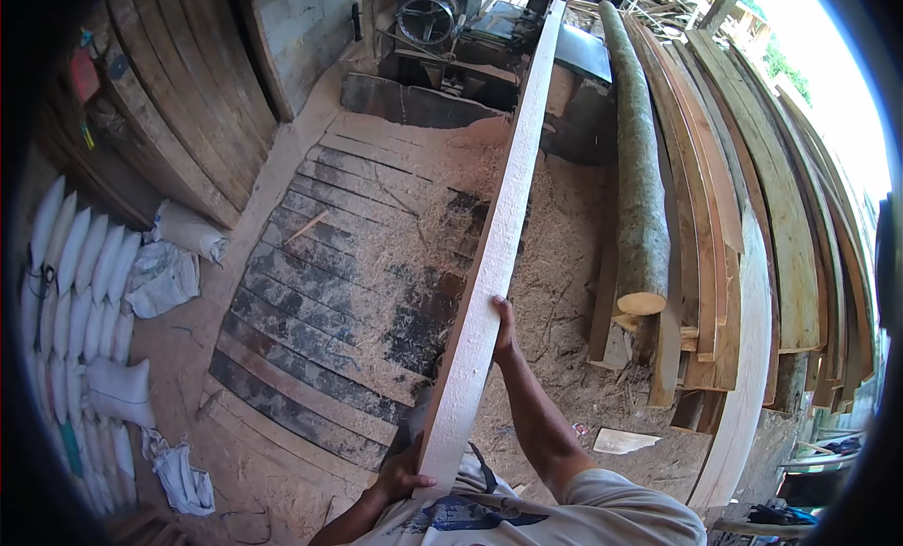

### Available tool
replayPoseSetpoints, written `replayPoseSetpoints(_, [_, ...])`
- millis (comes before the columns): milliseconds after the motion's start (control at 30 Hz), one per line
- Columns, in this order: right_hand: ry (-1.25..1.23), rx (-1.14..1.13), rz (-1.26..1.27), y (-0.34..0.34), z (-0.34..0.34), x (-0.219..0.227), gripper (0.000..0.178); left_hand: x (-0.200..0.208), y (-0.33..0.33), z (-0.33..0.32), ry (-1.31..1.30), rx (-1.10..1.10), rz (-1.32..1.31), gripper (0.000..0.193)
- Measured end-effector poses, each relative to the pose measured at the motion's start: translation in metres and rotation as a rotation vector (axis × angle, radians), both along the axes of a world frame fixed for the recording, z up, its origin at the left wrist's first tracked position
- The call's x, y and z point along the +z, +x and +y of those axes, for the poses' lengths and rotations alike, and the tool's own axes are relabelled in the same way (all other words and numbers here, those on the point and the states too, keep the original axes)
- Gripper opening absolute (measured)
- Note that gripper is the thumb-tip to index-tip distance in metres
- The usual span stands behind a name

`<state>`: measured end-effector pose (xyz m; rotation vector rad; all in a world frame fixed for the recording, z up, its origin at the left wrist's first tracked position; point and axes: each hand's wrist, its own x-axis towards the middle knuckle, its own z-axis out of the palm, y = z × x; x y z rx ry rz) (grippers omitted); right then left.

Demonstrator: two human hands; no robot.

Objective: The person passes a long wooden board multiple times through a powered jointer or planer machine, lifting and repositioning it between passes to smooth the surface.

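A long, pale wooden beam [503,236] runs from my waist up to a machine [499,29] at the far end of the room. Near its close end, my left hand [403,478] grips it, thumb on the top face and fingers out of sight along the side. Farther along, my right hand [504,322] holds the beam from its right side, the thumb showing at the edge and the other fingers hidden underneath. Sawdust lies over the beam's top face. The machine has a handwheel [426,21] to the left of the beam.
Right of the beam lie a round log [640,170] and a stack of sawn planks [762,198]. Slatted dark floorboards [292,301] strewn with sawdust spread to the left. Stacked white sacks [80,254] line the left side, near leaning boards [179,85]. A wood offcut [625,441] lies on the ground.
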<state>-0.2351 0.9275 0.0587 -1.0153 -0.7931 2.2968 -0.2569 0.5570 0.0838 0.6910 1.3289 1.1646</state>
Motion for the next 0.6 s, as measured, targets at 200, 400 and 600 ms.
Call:
replayPoseSetpoints(200, [-0.083, 0.029, 0.046, -0.034, 0.099, -0.003, 0.069, -0.001, -0.040, 0.094, 0.003, -0.038, -0.004, 0.119])
replayPoseSetpoints(400, [-0.098, -0.028, -0.016, -0.072, 0.188, 0.014, 0.069, 0.007, -0.075, 0.192, -0.002, -0.037, -0.180, 0.121])
replayPoseSetpoints(600, [-0.070, -0.068, -0.033, -0.104, 0.276, 0.005, 0.070, 0.006, -0.107, 0.279, -0.024, -0.007, -0.258, 0.121])
